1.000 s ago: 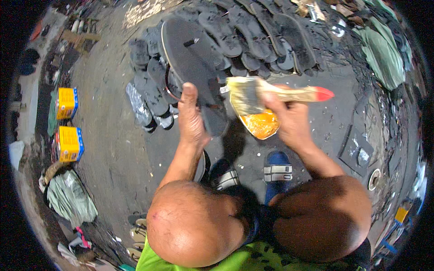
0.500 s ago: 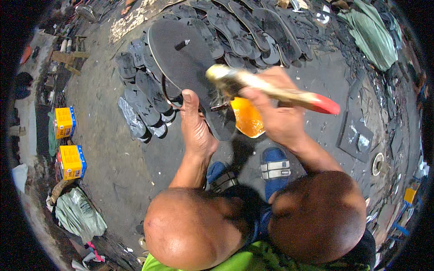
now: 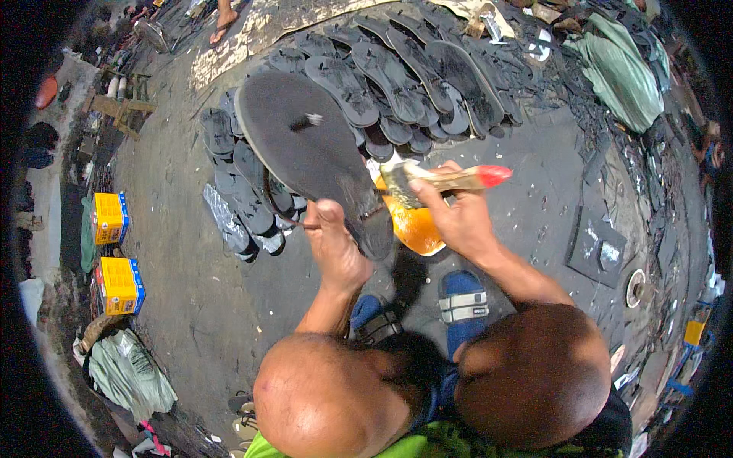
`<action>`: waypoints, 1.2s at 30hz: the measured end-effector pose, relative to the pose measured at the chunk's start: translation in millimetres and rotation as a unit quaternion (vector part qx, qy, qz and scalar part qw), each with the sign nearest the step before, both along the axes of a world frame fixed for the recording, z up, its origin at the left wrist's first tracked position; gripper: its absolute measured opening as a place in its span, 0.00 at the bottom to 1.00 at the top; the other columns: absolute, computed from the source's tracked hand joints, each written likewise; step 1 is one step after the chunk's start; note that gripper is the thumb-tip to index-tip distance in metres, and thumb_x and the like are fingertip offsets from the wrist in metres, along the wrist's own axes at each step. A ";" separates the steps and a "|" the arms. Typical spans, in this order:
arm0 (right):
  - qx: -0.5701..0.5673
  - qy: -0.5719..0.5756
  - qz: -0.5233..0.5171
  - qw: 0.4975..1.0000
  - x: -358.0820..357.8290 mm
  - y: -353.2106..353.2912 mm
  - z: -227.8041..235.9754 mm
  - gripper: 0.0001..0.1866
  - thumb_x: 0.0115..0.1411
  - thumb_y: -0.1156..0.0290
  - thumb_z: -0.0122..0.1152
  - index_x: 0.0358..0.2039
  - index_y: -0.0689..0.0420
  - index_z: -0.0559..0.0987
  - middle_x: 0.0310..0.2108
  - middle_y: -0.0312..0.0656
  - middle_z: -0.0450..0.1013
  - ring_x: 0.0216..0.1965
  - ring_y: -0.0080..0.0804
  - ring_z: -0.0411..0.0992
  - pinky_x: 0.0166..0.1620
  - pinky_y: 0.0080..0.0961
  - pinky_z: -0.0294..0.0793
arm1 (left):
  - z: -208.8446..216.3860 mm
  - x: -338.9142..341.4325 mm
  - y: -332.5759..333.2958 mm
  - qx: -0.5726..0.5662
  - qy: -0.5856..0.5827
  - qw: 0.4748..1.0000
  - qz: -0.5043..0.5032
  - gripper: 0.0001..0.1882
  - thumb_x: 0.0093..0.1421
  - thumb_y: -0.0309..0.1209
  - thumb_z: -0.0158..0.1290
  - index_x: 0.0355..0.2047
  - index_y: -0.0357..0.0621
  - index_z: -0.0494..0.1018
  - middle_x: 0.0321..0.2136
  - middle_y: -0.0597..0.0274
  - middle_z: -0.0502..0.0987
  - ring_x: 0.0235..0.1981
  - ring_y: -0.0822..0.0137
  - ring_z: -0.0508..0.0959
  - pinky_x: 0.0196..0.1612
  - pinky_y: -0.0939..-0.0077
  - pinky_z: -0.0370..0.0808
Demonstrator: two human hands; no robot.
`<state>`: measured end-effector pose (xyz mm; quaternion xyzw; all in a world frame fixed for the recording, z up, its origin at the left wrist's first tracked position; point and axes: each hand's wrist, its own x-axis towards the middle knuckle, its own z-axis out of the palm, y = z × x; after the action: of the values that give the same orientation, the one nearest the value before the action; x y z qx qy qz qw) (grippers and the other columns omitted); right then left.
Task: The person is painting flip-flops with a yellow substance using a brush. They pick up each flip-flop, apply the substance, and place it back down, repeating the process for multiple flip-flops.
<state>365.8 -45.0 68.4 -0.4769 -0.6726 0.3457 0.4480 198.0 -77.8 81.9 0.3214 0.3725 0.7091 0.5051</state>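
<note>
Floor (image 3: pixel 175 229), dark and scuffed, scattered with scraps. Rows of black soles (image 3: pixel 389 80) laid out beyond the hands, overlapping, many with small dark tabs standing up.

One large black sole (image 3: pixel 290 156) raised above the floor, nearer than the rows, tilted, narrow end toward the wearer. Left hand (image 3: pixel 340 256) grasps it near that end: thumb along the near edge, other fingers hidden underneath, so their exact hold cannot be told.

Right hand (image 3: pixel 464 221) just across from it, fingers closed round a brush; some are out of sight behind the handle. Glossy orange vessel (image 3: pixel 416 231) directly below the brush, against the right hand; which fingers support it, cannot tell.

Brush (image 3: pixel 462 179) slants, red handle tip outward, pale bristles close to the sole's edge; contact unclear.

On brushing well, my judgement: steady the sole from its narrow end, thumb off the working face; wipe excess against the vessel's rim; short, even strokes toward the edge; go lightly round the small pale tuft (image 3: pixel 314 119) on the sole
</note>
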 end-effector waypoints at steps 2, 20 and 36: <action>0.056 0.129 -0.034 0.989 0.4 0.1 18.1 0.09 0.60 0.71 0.66 0.40 0.58 0.82 0.35 0.41 0.78 0.37 0.33 0.74 0.42 0.30 0.73 | 0.5 2.9 -2.7 0.002 0.029 1.000 -0.012 0.33 0.67 0.57 0.45 0.59 0.41 0.65 0.53 0.59 0.74 0.52 0.63 0.75 0.54 0.65 0.73; 0.231 0.094 0.109 0.962 1.2 36.0 88.9 0.06 0.56 0.75 0.69 0.34 0.61 0.82 0.29 0.41 0.74 0.30 0.34 0.72 0.33 0.30 0.71 | -1.3 7.3 -16.9 -0.102 0.009 0.979 -0.178 0.22 0.72 0.46 0.43 0.48 0.39 0.72 0.44 0.64 0.76 0.45 0.74 0.75 0.50 0.74 0.75; 0.002 -0.032 0.310 0.950 -12.9 -31.6 22.0 0.08 0.57 0.72 0.68 0.36 0.59 0.82 0.31 0.41 0.75 0.33 0.38 0.74 0.38 0.33 0.73 | -12.4 -72.9 -4.9 -0.071 -0.366 0.908 -0.191 0.36 0.64 0.64 0.43 0.53 0.44 0.71 0.41 0.56 0.80 0.40 0.63 0.82 0.46 0.64 0.79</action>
<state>352.9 -76.6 90.4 -0.2548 -0.8022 0.4506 0.2976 125.2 -82.7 69.5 0.0676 0.1424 0.6386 0.7532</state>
